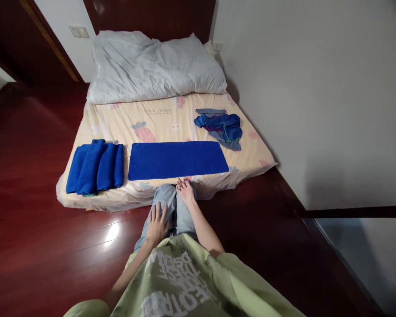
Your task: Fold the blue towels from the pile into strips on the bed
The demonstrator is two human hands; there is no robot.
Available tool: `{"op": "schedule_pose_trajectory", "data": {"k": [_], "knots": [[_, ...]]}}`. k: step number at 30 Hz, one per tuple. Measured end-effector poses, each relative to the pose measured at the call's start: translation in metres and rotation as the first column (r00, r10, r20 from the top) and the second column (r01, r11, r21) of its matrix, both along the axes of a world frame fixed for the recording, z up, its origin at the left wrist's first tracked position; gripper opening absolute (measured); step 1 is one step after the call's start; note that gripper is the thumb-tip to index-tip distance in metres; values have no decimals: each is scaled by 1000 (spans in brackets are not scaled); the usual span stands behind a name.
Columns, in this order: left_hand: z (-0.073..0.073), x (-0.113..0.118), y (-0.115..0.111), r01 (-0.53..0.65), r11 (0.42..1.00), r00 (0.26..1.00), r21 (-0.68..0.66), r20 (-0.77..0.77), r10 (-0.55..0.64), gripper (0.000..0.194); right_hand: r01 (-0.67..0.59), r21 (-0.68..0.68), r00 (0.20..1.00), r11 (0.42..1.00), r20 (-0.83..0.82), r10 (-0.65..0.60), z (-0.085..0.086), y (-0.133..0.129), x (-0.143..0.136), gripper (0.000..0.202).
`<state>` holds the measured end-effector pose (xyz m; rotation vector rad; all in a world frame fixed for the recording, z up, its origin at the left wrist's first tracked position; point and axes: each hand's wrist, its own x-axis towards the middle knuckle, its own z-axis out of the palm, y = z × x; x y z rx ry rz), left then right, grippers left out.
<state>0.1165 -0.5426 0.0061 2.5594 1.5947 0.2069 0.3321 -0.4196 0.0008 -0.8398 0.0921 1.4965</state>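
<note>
A blue towel (178, 160) lies spread flat on the bed, its long side running left to right just beyond my knees. My left hand (157, 224) rests on my thigh, fingers stretched out and holding nothing. Close to the near edge of the bed, my right hand (185, 191) lies over my other knee with its fingers extended and nothing in them. Left of the flat towel sit several rolled or folded blue towels (97, 169), side by side. On the right is a crumpled heap of blue and grey cloths (229, 127).
The bed (112, 119) has a cream sheet printed with pink shapes. A folded white quilt (155, 66) sits at its far end, against a dark headboard (152, 15). A grey wall (300, 101) runs along the right; dark red wooden floor (29, 189) lies to the left.
</note>
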Motion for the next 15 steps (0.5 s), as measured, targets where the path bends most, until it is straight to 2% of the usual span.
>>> {"op": "schedule_pose_trajectory", "data": {"k": [3,7,12,15], "knots": [[2,4,5,-16,1000,1000,-16,-14,16,68,-36,2,999,999,17,36,-7,12,1,19],[5,9,8,-25,999,999,-30,-30,24,68,-74,-34,994,997,75,77,-8,29,0,25],[11,13,11,-41,998,999,-41,-26,40,66,47,-99,989,994,145,-33,-7,46,-9,14],[20,16,40,-48,992,998,-121,25,51,50,124,-136,982,983,162,-101,-7,53,-16,10]]}}
